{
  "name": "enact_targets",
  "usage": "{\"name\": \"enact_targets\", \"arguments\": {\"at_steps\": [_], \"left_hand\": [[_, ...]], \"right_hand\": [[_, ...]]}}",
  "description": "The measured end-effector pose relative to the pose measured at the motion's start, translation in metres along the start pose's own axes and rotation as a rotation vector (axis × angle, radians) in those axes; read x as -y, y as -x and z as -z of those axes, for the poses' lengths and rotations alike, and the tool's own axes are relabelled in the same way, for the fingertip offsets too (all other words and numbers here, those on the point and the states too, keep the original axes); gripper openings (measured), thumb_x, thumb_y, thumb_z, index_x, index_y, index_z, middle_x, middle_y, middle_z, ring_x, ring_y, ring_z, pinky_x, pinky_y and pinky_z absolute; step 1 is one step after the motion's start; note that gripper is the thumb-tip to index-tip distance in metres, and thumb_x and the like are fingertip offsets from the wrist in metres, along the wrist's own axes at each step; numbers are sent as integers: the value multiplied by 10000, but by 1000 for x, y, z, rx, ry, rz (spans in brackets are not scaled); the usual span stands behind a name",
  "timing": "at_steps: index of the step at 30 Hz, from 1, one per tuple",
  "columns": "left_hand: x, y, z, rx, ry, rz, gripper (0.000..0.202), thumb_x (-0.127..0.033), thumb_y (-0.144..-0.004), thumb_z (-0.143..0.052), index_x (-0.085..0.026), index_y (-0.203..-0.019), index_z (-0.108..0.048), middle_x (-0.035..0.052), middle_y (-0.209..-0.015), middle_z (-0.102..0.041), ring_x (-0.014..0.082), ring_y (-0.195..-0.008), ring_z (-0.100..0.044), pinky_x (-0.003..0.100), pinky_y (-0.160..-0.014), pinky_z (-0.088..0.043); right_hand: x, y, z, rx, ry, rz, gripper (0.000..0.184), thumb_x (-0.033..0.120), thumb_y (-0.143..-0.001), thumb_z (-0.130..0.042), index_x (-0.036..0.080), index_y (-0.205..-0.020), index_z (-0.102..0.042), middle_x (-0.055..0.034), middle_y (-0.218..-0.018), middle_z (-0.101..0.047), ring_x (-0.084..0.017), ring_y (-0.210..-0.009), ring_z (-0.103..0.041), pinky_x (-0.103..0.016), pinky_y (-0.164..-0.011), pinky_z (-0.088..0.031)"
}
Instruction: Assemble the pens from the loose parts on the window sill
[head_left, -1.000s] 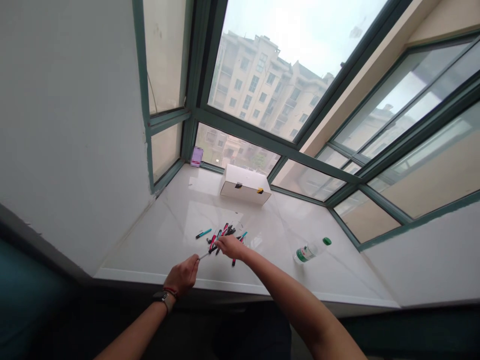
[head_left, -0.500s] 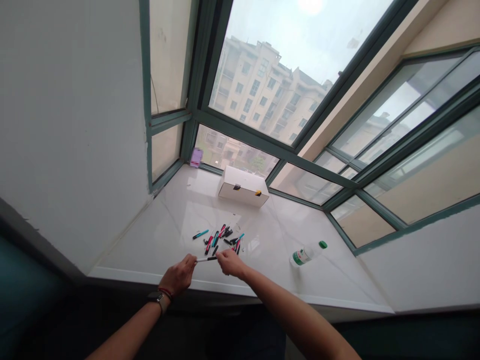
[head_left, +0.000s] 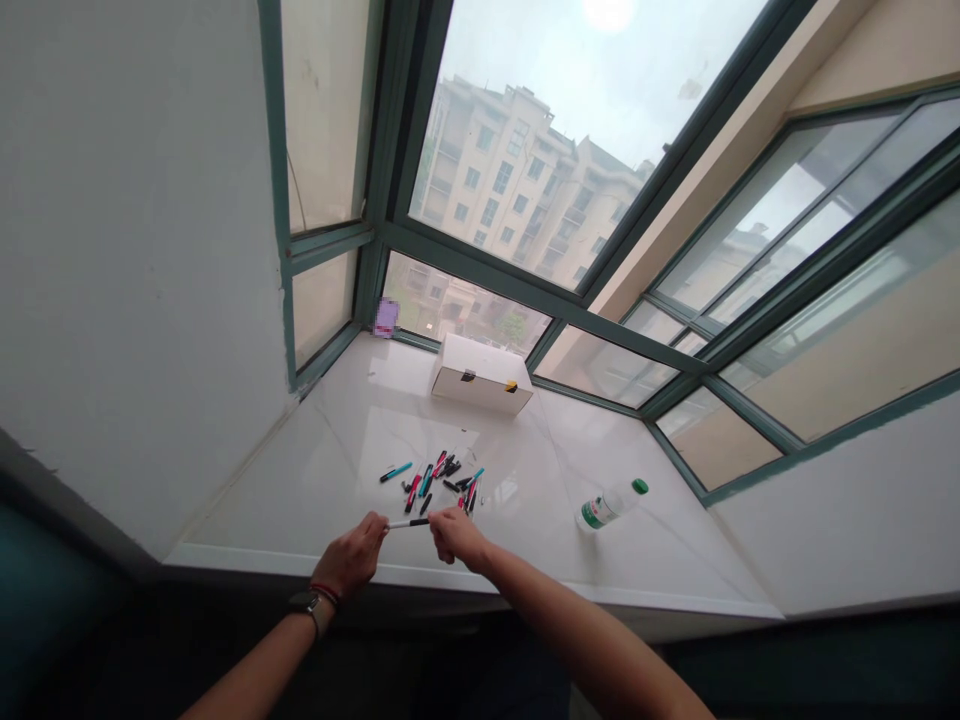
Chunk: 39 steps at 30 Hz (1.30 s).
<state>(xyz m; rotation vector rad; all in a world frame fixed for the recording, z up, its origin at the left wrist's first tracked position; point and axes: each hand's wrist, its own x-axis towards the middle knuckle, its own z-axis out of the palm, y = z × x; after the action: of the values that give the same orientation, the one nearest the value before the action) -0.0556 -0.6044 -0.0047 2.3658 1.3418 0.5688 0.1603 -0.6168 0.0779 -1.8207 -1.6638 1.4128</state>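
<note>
Between my two hands a slim white-and-black pen [head_left: 409,523] is held nearly level above the front of the white sill. My left hand [head_left: 351,555] pinches its white end. At the black end, the fingers of my right hand [head_left: 456,535] are closed on it. Just beyond lies a loose heap of pen parts [head_left: 442,478], black, red and blue, some overlapping. A blue-and-black pen piece [head_left: 395,472] lies apart at the heap's left. The tips of the pen are hidden by my fingers.
A clear bottle [head_left: 609,505] with a green cap leans or lies at the right. At the back, a white box [head_left: 481,375] sits against the window frame. A small purple item [head_left: 386,317] is in the far left corner. The sill's front edge [head_left: 600,590] runs below my hands.
The view has shifted slightly. My right hand's fingers have turned a little around the pen's black end; both hands still hold the pen in about the same place.
</note>
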Motion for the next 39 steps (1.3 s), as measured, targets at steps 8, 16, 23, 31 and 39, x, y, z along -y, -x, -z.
{"name": "enact_targets", "arguments": {"at_steps": [8, 16, 23, 31, 39], "left_hand": [[2, 0, -1, 7, -11, 1, 328, -336, -986, -203, -239, -1046, -511, 42, -940, -630, 177, -791, -614, 281, -627, -384], [0, 0, -2, 21, -45, 31, 352, -337, -976, -215, -240, -1071, -540, 69, -997, -623, 187, -789, -613, 287, -596, -374], [-4, -1, 4, -5, -29, 142, 337, -391, -974, -224, -238, -1096, -498, 58, -946, -668, 202, -760, -639, 271, -586, -370], [-11, 0, 11, 4, -23, 204, 333, -412, -961, -272, -226, -1119, -499, 64, -829, -680, 206, -729, -648, 254, -583, -363], [-3, -22, 23, -227, 791, 552, 312, -499, -919, -278, -231, -991, -419, -18, -639, -615, 140, -485, -557, 241, -498, -407]], "right_hand": [[15, 13, 23, -197, 605, 476, 170, 308, -944, -432, 201, -906, -559, -41, -902, -602, -145, -781, -545, -248, -703, -363], [-6, -7, 13, -115, 210, 163, 278, 306, -912, -476, 166, -676, -520, 36, -567, -480, -90, -553, -484, -196, -549, -335], [-16, -11, -2, -311, -100, 81, 366, 495, -932, -388, 176, -815, -522, 28, -585, -547, -90, -492, -522, -192, -503, -395], [-107, 43, 30, -797, 330, 44, 344, 411, -936, -338, 180, -873, -586, -93, -892, -629, -211, -879, -563, -320, -827, -412], [-175, 56, 33, -1044, 576, -183, 420, 410, -923, -360, 168, -1209, -549, -151, -1350, -457, -276, -1249, -393, -394, -1004, -307]]}}
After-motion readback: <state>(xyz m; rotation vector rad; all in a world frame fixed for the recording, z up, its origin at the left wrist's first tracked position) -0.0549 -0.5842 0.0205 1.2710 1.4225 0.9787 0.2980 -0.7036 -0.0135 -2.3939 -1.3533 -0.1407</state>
